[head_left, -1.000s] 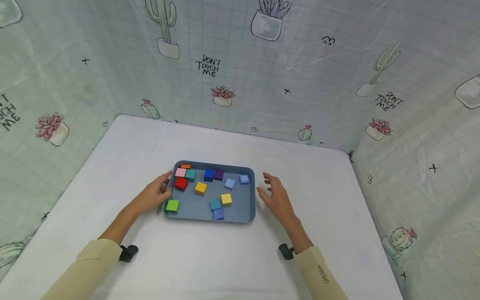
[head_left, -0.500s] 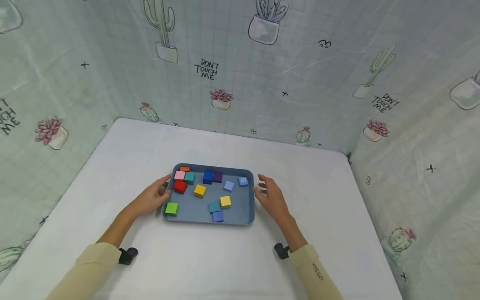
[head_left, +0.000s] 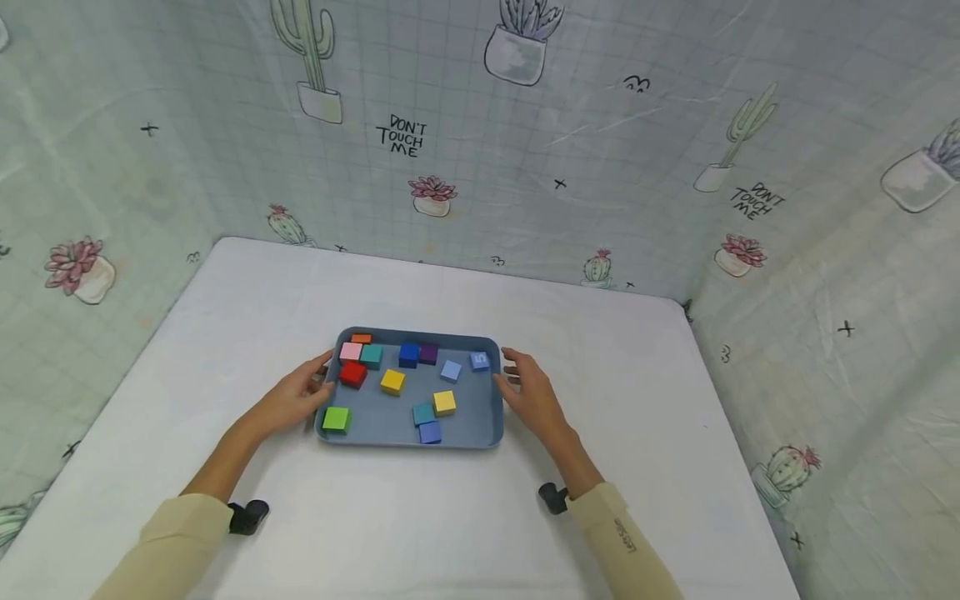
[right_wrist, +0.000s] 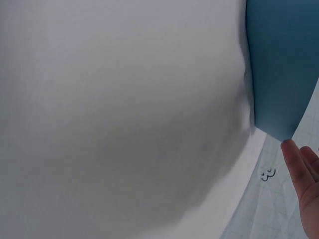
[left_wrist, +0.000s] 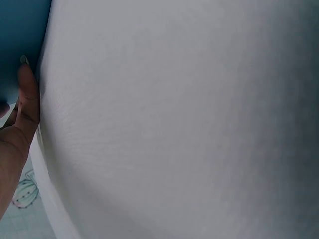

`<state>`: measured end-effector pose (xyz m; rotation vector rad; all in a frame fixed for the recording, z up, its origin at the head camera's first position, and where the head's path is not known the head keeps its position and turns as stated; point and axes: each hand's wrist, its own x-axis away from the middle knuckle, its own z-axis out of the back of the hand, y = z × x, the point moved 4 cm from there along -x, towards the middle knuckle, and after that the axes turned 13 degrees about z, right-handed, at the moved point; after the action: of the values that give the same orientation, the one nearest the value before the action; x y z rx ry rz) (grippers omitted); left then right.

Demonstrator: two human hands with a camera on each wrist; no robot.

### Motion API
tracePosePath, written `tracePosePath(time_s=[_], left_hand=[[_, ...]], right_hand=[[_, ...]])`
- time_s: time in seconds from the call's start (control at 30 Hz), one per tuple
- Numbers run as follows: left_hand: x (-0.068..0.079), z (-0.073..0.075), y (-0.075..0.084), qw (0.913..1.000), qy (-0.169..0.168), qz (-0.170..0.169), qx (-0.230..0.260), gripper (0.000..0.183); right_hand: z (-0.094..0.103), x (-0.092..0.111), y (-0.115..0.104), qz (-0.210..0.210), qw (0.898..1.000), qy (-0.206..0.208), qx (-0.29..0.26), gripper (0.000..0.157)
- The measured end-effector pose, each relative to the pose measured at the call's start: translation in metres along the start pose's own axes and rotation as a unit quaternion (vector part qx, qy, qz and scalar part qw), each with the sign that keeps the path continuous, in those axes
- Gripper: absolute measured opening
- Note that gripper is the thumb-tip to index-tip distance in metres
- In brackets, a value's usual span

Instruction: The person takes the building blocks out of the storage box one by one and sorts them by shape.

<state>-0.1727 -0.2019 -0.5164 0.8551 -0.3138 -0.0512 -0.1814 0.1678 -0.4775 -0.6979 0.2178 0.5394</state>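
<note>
A blue-grey tray (head_left: 382, 422) of coloured blocks lies on the white table. At its left wall rests my left hand (head_left: 291, 400), thumb and fingers spread along the rim. My right hand (head_left: 536, 398) is at the right wall, fingertips touching or almost touching it. Inside are a green block (head_left: 337, 419), a red block (head_left: 353, 374), a pink block (head_left: 351, 352), a dark blue block (head_left: 408, 355) and a yellow block (head_left: 392, 382), among several others. In the left wrist view, fingers meet the tray's outer side (left_wrist: 20, 30); in the right wrist view, a fingertip is by its lower corner.
White table (head_left: 420, 517) surrounds the tray. A cactus-print cloth (head_left: 480, 142) hangs behind and at both sides. Black wrist cameras sit below each hand, the left one (head_left: 249, 517) and the right one (head_left: 553, 498).
My right hand has moved left, from a gap beside the tray up to its right wall. My left hand stays at the left wall. The blocks keep their places; the head view has shifted slightly.
</note>
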Motion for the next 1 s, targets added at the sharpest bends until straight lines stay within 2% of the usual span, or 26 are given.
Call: tracePosePath(time_s=[0.3, 0.57, 0.8, 1.0], left_hand=[[0.0, 0.003, 0.001, 1.0, 0.0, -0.002, 0.0, 0.063], [0.001, 0.002, -0.003, 0.9999, 0.006, 0.009, 0.005, 0.063], [0.002, 0.001, -0.004, 0.9998, 0.013, 0.017, 0.005, 0.063], [0.002, 0.002, -0.001, 0.9998, 0.015, 0.014, 0.004, 0.063]], right_hand=[[-0.007, -0.006, -0.005, -0.009, 0.999, -0.023, 0.04, 0.05], [-0.009, -0.023, -0.004, 0.01, 0.993, -0.062, 0.097, 0.045], [-0.019, -0.032, 0.003, -0.02, 0.984, -0.124, 0.13, 0.047], [-0.022, -0.034, 0.005, -0.027, 0.982, -0.134, 0.132, 0.05]])
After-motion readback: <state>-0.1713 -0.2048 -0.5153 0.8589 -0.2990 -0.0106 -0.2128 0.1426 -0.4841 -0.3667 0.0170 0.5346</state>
